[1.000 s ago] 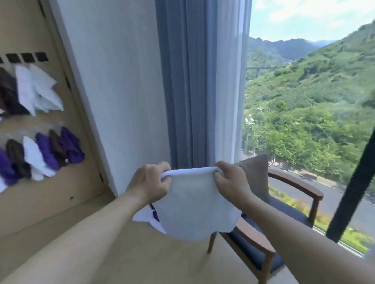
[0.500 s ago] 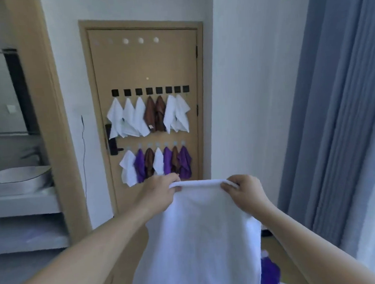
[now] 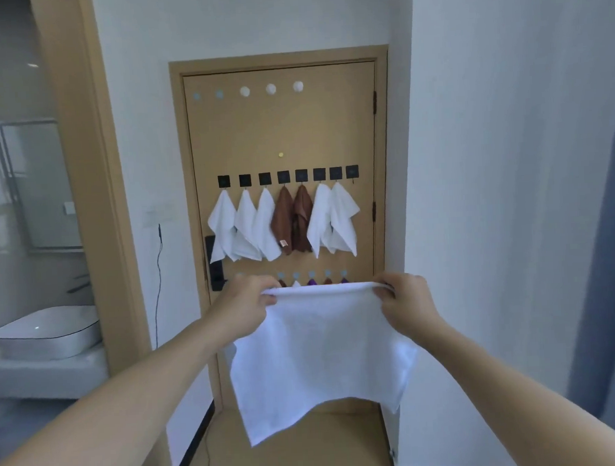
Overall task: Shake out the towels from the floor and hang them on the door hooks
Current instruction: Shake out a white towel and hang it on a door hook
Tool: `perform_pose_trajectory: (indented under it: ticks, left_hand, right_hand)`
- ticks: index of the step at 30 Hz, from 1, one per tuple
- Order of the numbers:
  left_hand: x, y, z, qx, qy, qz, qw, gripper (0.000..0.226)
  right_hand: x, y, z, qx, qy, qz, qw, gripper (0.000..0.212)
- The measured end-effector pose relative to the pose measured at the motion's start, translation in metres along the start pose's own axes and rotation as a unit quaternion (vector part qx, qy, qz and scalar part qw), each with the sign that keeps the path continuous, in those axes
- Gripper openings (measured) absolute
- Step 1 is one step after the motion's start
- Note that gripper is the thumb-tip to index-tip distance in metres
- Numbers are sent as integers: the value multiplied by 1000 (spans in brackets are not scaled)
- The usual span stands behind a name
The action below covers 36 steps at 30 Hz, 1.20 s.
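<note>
**White towel held spread in front of the hook door**

You hold a plain white terry towel point(image 3: 323, 353) stretched flat at centre frame, both arms out. Your left hand point(image 3: 244, 309) grips the top left corner, fingers point(image 3: 268, 299) curled over the hem and clamped on the cloth. Your right hand point(image 3: 406, 304) grips the top right corner the same way, fingers clamped on the hem. The top edge runs taut and level between the two hands; the rest hangs free, lower edge uneven, left bottom corner lowest.

Behind it, upper centre, a tan wooden door point(image 3: 283, 134) carries a row of black square hooks point(image 3: 289, 176). Seven small towels hang from that row: three white cloths point(image 3: 243, 229) on the left, two brown cloths point(image 3: 293, 219) in the middle, two more white cloths point(image 3: 334, 220) on the right. The rightmost black hook is bare. A lower hook row sits just above your towel's top edge; only the tips of brown, white and purple cloths show, the rest hidden.

Black door handle point(image 3: 213, 262) at the door's left edge. White rectangular basin point(image 3: 47, 332) on a pale surface at left of frame. Grey-blue curtain point(image 3: 610, 252) at right edge.
</note>
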<state>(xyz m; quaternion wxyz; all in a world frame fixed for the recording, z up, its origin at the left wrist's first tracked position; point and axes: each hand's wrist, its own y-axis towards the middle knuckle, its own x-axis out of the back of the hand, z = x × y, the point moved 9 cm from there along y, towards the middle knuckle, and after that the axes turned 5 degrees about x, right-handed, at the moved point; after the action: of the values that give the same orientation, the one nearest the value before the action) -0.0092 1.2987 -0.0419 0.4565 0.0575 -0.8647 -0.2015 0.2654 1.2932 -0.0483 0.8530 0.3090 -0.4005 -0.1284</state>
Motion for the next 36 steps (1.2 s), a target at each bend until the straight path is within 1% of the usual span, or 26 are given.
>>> perform_pose_trajectory:
  ticks: [3, 5, 7, 9, 11, 12, 16, 17, 19, 21, 23, 24, 26, 27, 29, 31, 32, 34, 36]
  left_hand:
    - [-3, 48, 10, -10, 0, -15, 1000, 16]
    - [-4, 83, 27, 2, -10, -24, 1000, 12]
    - [-10, 119, 50, 11, 5, -21, 1000, 9]
    - [-21, 155, 72, 12, 29, -6, 1000, 19]
    - [-32, 195, 90, 1, 20, -2, 1000, 37]
    - [-38, 217, 99, -3, 10, -6, 1000, 41]
    - [-66, 310, 115, -43, 14, 7, 999, 17]
    - [-71, 331, 118, -51, 8, 9, 999, 19]
    - [-79, 379, 125, -58, -34, 7, 998, 29]
    - [-86, 425, 128, -51, -84, 4, 995, 32]
    - [-91, 464, 131, -25, -139, -18, 990, 22]
    - [-92, 479, 132, -13, -161, -39, 986, 17]
    - [-97, 510, 132, -23, -184, -69, 980, 21]
    - [-102, 525, 131, -34, -189, -72, 979, 26]
    - [-119, 558, 130, -50, -196, -64, 977, 48]
    - [-137, 590, 126, -55, -160, -72, 983, 62]
    - [-144, 605, 122, -56, -125, -85, 987, 64]
    - [-158, 634, 115, -51, -71, -121, 989, 61]
    - [-173, 667, 107, -47, -69, -149, 985, 54]
  right_hand:
    - [-16, 47, -10, 16, 1, -2, 1000, 24]
    - [-26, 79, -20, 16, 2, -8, 1000, 24]
    - [-36, 110, -35, 8, 2, -21, 1000, 25]
    - [-47, 140, -56, -5, -7, -32, 999, 24]
    - [-61, 171, -76, -14, -26, -40, 999, 21]
    - [-70, 187, -86, -20, -33, -44, 998, 21]
    - [-106, 251, -125, -76, -30, -45, 996, 24]
    - [-112, 264, -134, -89, -26, -43, 995, 23]
    - [-121, 295, -147, -97, -12, -44, 994, 23]
    - [-131, 323, -155, -96, 19, -45, 994, 33]
    - [-140, 350, -161, -93, 23, -39, 995, 50]
    - [-144, 363, -165, -91, 12, -38, 995, 55]
    - [-148, 391, -175, -86, -20, -51, 995, 64]
    - [-148, 405, -182, -83, -37, -67, 994, 67]
    - [-146, 435, -197, -82, -77, -100, 989, 65]
    - [-147, 466, -211, -81, -139, -116, 980, 59]
    - [-149, 482, -219, -80, -171, -122, 974, 56]
    - [-155, 514, -234, -70, -219, -138, 963, 50]
    - [-164, 550, -251, -52, -251, -148, 955, 44]
